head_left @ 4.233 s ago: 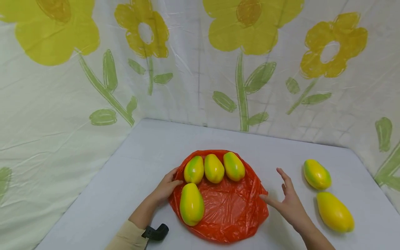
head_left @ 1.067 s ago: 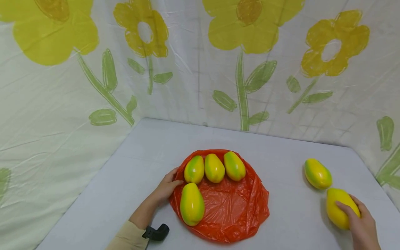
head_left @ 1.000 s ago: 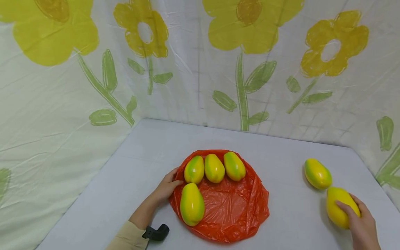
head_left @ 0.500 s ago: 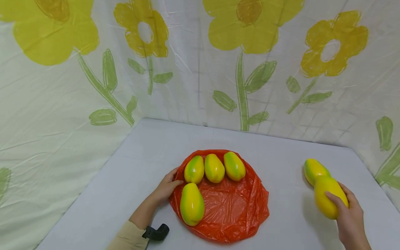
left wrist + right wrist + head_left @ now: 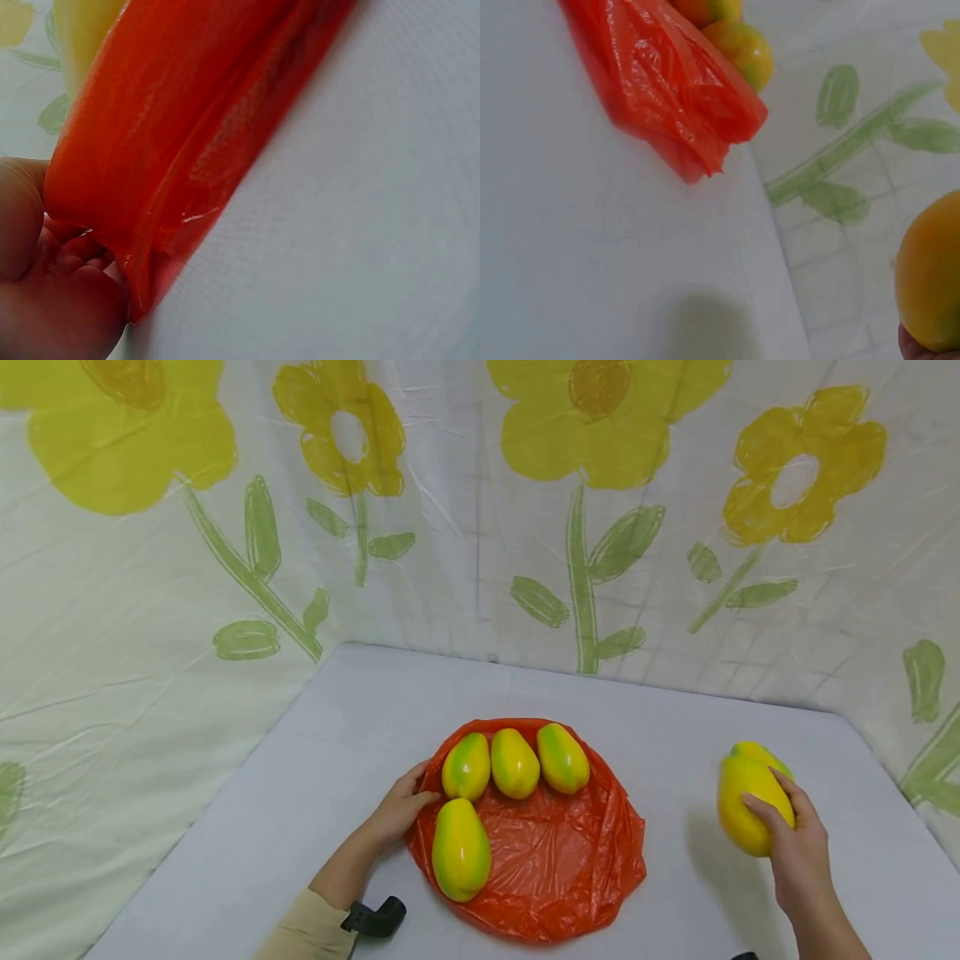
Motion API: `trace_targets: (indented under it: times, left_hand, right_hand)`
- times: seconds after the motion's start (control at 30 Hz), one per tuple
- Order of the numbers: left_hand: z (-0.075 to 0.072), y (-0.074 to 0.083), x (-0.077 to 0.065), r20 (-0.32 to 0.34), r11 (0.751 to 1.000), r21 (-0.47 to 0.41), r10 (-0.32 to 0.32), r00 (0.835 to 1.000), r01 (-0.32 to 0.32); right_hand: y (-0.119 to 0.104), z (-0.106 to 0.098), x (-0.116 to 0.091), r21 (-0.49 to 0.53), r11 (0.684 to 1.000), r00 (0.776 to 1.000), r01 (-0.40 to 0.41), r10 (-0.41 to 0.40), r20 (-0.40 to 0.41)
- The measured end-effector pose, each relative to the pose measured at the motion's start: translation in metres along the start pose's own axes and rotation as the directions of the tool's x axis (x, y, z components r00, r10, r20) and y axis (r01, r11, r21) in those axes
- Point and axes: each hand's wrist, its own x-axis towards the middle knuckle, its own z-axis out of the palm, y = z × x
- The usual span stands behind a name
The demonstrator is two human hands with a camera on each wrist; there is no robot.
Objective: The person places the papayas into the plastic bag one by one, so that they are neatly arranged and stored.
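Observation:
A red plastic bag (image 5: 543,868) lies spread wide on the table. Along its far side sit three yellow-green papayas (image 5: 514,763) in a row, and another papaya (image 5: 461,852) lies at its near left. My left hand (image 5: 399,810) holds the bag's left rim, thumb on the inner side and fingers outside; the left wrist view shows the red film (image 5: 165,127) between them. To the right of the bag, my right hand (image 5: 798,839) grips a papaya (image 5: 738,802) above the table, its shadow below. The right wrist view catches only part of this papaya (image 5: 934,274).
One loose papaya (image 5: 757,750) lies on the white tabletop (image 5: 645,718) at the right, partly hidden behind the held one. A flower-printed sheet (image 5: 442,568) hangs along the back and sides. A black wrist device (image 5: 375,917) sits by my left sleeve.
My right hand has moved from beside the bag to the right, taken hold of the nearer loose papaya, lifted it and carried it leftward. The left hand and the bag stay in place.

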Motion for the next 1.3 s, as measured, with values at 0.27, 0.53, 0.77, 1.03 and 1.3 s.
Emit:
trace_targets:
  times: [0.27, 0.53, 0.77, 1.03, 1.3]
  left_hand:
    - [-0.001, 0.001, 0.0, 0.006, 1.0, 0.01, -0.003, 1.0, 0.003]
    - [-0.002, 0.002, -0.001, 0.019, 1.0, 0.01, 0.013, 1.0, -0.013]
    - [-0.001, 0.002, -0.001, 0.017, 1.0, 0.009, 0.006, 1.0, -0.006]
    - [0.0, 0.001, 0.0, 0.016, 1.0, 0.003, 0.006, 1.0, -0.006]
    - [0.0, 0.001, 0.0, 0.0, 1.0, 0.028, 0.01, 1.0, -0.01]
  right_hand:
    - [-0.015, 0.028, -0.009, -0.051, 0.984, 0.982, 0.173, -0.168, 0.086]
    - [-0.024, 0.062, -0.021, 0.057, 0.968, 0.955, 0.244, -0.25, 0.16]
    - [-0.033, 0.083, -0.029, 0.076, 0.972, 0.95, 0.222, -0.233, 0.208]
    - [-0.039, 0.107, -0.038, 0.089, 0.972, 0.938, 0.216, -0.232, 0.257]
    - [-0.04, 0.123, -0.048, 0.107, 0.971, 0.914, 0.213, -0.237, 0.33]
